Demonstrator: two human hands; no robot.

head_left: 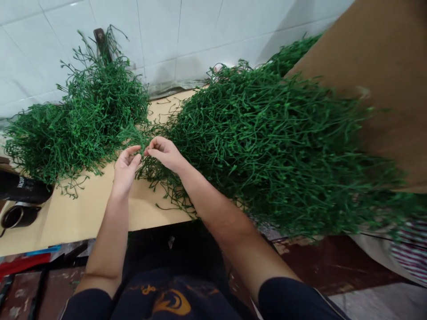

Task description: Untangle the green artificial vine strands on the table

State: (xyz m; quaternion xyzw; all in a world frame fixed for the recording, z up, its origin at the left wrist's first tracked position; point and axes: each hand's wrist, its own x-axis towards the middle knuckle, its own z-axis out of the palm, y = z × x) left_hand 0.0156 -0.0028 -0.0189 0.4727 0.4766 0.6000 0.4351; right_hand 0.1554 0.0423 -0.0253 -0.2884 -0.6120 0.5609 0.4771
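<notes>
Between the two large heaps, my left hand (pixel 127 165) pinches a small green plastic plant sprig (pixel 135 135) by its lower end, thumb against fingers. Close beside it on the right, my right hand (pixel 164 153) has thumb and fingertips pressed together at the sprig's stem, and the fingertips nearly touch the left ones. What lies between the right fingertips is too small to make out. A big heap of green artificial stems (pixel 267 142) spreads to the right of my hands. Another heap of bushy sprigs (pixel 96 111) stands to the left.
A pale yellow board (pixel 90 209) covers the table. A black vacuum flask (pixel 23 189) and a dark cup (pixel 20 216) stand at the left edge. Behind rises a white tiled wall (pixel 160 40). A large brown cardboard sheet (pixel 376 75) leans at the right.
</notes>
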